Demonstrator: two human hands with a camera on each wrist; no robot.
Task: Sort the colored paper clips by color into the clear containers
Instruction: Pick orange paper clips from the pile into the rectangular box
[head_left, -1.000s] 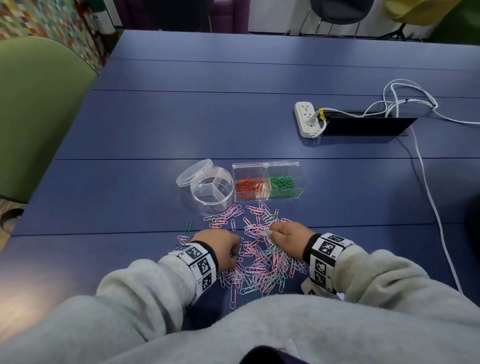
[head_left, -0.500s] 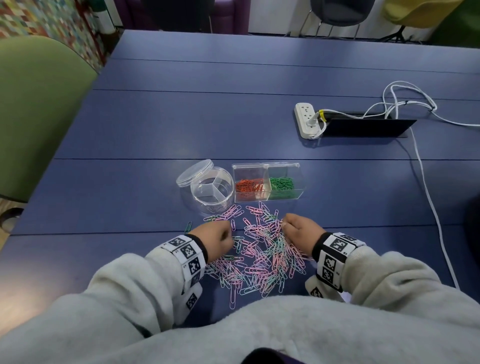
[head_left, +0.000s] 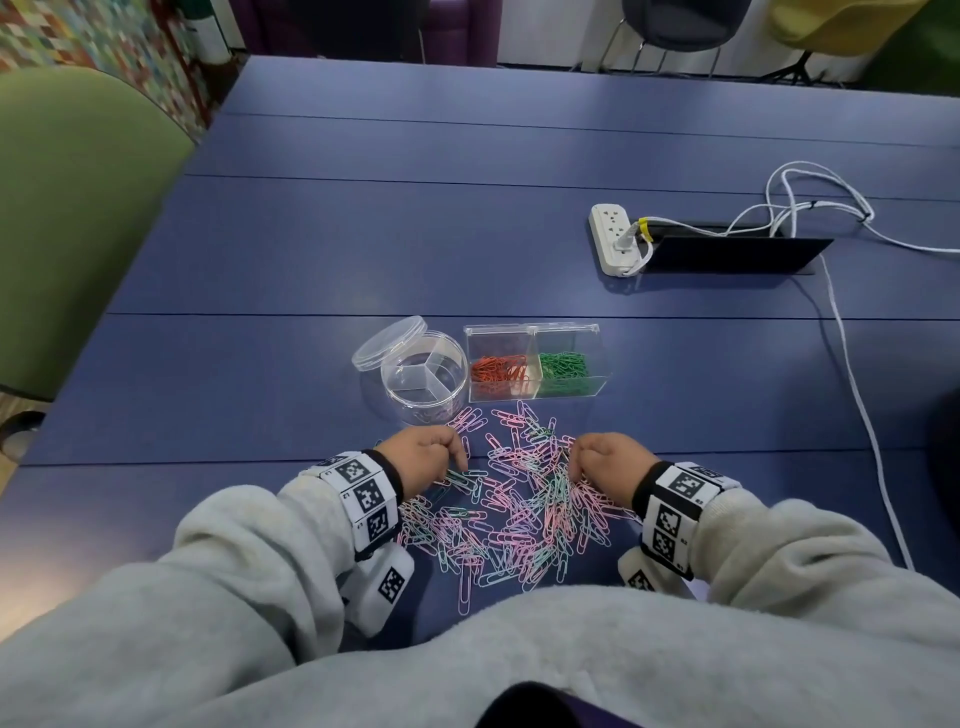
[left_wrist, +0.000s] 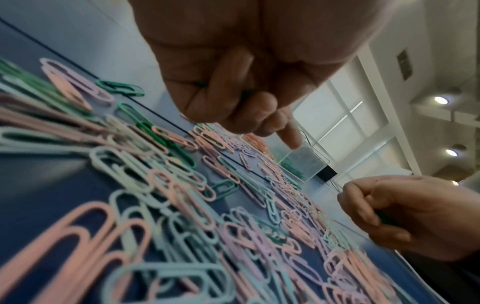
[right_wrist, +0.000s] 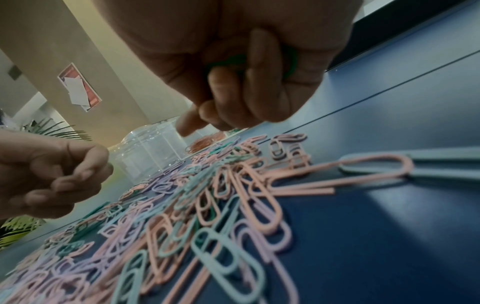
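A loose pile of pink, pale blue, lilac and green paper clips (head_left: 519, 499) lies on the blue table (head_left: 363, 249). My left hand (head_left: 426, 457) hovers over the pile's left edge with curled fingers; green clips (left_wrist: 200, 84) peek from its fist, and its index finger points down. My right hand (head_left: 605, 457) sits over the right edge, its curled fingers holding green clips (right_wrist: 233, 59). Behind the pile stands a clear rectangular box (head_left: 597, 335) with orange clips (head_left: 498, 369) in its left half and green clips (head_left: 563, 366) in its right half. A round clear divided container (head_left: 423, 382) stands to its left.
The round container's lid (head_left: 389, 343) leans against its far left side. A white power strip (head_left: 615, 239) with white cables (head_left: 852, 384) and a dark cable slot (head_left: 737, 254) lie at the far right. A green chair (head_left: 78, 208) stands to the left of the table.
Both hands have moved apart and slightly away from me across the pile, the left toward its left edge, the right toward its right edge. The containers have not moved.
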